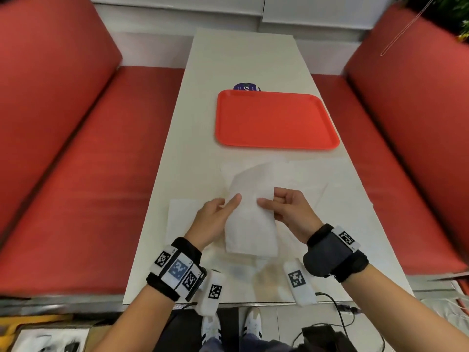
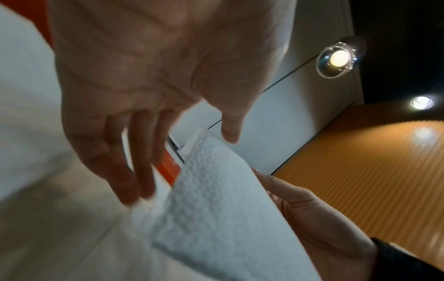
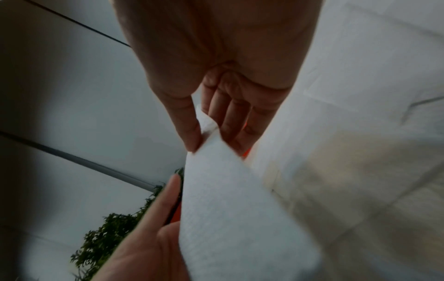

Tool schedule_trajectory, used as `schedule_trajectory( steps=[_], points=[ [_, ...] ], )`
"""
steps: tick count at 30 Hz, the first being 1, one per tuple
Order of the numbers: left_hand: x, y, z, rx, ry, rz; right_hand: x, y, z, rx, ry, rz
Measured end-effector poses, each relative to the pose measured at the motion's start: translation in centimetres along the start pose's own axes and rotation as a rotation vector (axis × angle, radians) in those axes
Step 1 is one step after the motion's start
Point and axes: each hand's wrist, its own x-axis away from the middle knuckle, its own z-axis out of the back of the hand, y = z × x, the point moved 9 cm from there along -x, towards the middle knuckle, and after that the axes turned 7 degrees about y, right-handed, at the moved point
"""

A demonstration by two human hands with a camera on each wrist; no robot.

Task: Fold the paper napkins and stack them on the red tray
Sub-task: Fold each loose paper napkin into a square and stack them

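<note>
Plainly the folded paper napkin [image 1: 250,219], held above the near table [image 1: 243,62], is light, limp, embossed tissue, best taken at its edges; the right hand [image 1: 286,212] pinches its far edge between thumb and fingers; the left hand [image 1: 213,219], fingers straight, steadies its left side; the smooth red tray [image 1: 276,120] lies farther off, bare.

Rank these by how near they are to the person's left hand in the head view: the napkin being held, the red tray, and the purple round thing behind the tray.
From the left hand:
1. Held napkin: touching it, between both hands.
2. Red tray: farther up the table, empty.
3. Purple round thing: peeking out behind the tray's far edge.
</note>
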Motion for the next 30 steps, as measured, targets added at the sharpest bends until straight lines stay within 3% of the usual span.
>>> schedule_trajectory(
  steps=[2, 8, 15, 25, 30],
  points=[
    [0.5, 0.5, 0.4, 0.047, -0.028, -0.043, 0.1, -0.1, -0.8, 0.017, -0.019, 0.001],
    [1.6, 2.2, 3.3, 0.238, 0.074, -0.193, -0.2, 0.1, -2.0, 0.109, 0.004, 0.021],
    [1.4, 1.2, 5.9, 0.344, 0.142, -0.157, -1.1, -0.2, -4.0, 0.052, -0.023, 0.031],
    [2.2, 1.6, 9.1, 0.483, 0.241, -0.216, -1.8, -1.4, -7.1, -0.006, -0.033, 0.067],
    [2.9, 1.0, 10.7, 0.435, 0.223, -0.22, -1.2, -0.9, -8.6, -0.01, -0.131, 0.011]
  ],
)
